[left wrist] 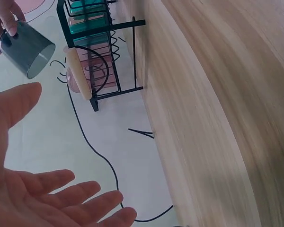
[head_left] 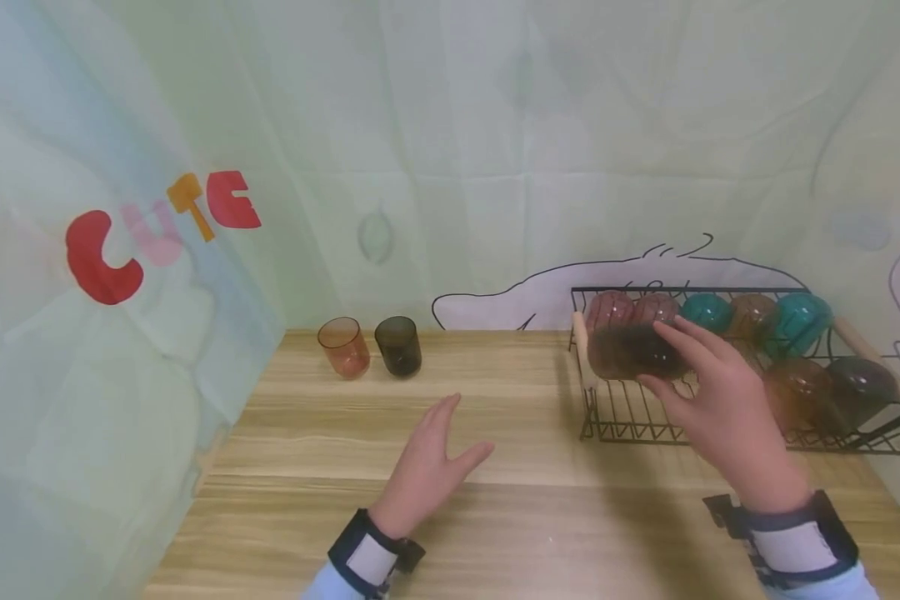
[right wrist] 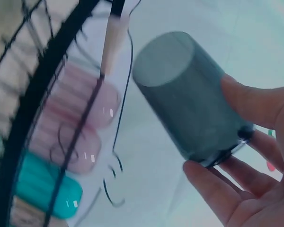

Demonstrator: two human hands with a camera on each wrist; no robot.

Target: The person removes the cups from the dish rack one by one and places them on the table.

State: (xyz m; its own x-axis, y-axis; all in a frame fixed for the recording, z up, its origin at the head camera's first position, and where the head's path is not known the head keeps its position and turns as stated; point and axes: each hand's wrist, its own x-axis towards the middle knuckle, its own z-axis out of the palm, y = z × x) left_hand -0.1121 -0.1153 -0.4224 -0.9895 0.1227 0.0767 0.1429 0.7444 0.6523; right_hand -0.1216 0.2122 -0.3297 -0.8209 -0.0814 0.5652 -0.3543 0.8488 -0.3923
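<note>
My right hand (head_left: 735,421) grips a dark grey see-through cup (head_left: 633,352) by its base end, tilted on its side above the left part of a black wire dish rack (head_left: 622,440). In the right wrist view the thumb and fingers close round the lower part of that cup (right wrist: 191,104), its mouth facing up and left. My left hand (head_left: 431,471) hovers over the table with fingers spread, touching nothing. It also shows in the left wrist view, palm and fingers (left wrist: 61,194) extended and holding nothing.
On the table's far left stand an orange-pink cup (head_left: 343,348) and a dark grey cup (head_left: 399,347), both upright. Upside down in the rack are pink cups (head_left: 611,310), teal cups (head_left: 801,323), an amber cup (head_left: 798,392) and a dark cup (head_left: 862,385). A printed curtain (head_left: 457,167) hangs behind.
</note>
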